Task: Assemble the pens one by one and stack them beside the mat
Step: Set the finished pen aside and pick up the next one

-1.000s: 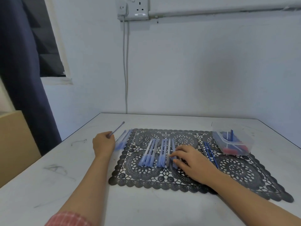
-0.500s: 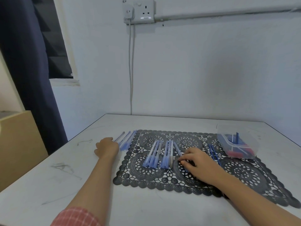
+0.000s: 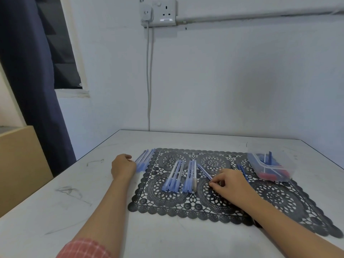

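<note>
A black lace mat (image 3: 279,200) lies on the white table. Beside its left edge sits a stack of assembled blue pens (image 3: 145,160). My left hand (image 3: 122,167) rests at the stack's near end with fingers loosely curled and nothing visibly in it. Two bundles of pale blue pen barrels (image 3: 173,176) (image 3: 190,175) lie on the mat. My right hand (image 3: 229,185) pinches the near end of one slanted blue pen piece (image 3: 203,170) just right of them. Thin dark blue refills (image 3: 243,171) lie partly hidden behind that hand.
A clear plastic container (image 3: 273,171) with red and blue small parts stands on the mat's far right corner. The table (image 3: 74,202) meets the wall at the back, where a cable hangs from a socket (image 3: 160,13). A dark curtain (image 3: 28,81) hangs at left.
My left hand lowered its raised pen onto the stack beside the mat and now rests there. My right hand drew one blue piece away from the bundles, to the right.
</note>
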{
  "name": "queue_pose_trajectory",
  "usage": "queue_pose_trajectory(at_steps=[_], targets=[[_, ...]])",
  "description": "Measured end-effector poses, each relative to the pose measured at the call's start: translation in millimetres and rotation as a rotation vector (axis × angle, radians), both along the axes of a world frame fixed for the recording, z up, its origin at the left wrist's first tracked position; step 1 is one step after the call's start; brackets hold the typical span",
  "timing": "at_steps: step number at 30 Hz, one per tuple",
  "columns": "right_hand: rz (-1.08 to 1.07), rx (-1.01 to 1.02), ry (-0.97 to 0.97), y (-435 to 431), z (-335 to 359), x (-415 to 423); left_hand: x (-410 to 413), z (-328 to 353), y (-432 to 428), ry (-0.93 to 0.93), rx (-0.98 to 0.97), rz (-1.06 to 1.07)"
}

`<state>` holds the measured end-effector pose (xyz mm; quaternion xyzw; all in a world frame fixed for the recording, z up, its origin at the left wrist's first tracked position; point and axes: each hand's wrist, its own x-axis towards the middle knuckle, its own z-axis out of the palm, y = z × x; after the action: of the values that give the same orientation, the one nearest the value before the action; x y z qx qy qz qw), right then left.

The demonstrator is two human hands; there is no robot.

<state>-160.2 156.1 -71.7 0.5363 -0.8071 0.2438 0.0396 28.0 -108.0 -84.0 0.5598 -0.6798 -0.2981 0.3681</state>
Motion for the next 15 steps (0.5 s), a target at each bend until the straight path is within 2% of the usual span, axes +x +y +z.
queue_pose_trajectory(at_steps=[8, 15], targets=[[-0.067, -0.006, -0.061, 0.5, 4.7, 3.6, -1.7, -2.0, 0.7, -0.024, -0.026, -0.044], [-0.119, -0.154, -0.157, 2.2, 5.7, 4.7, -2.8, -6.2, 3.2, -0.091, -0.112, -0.052]])
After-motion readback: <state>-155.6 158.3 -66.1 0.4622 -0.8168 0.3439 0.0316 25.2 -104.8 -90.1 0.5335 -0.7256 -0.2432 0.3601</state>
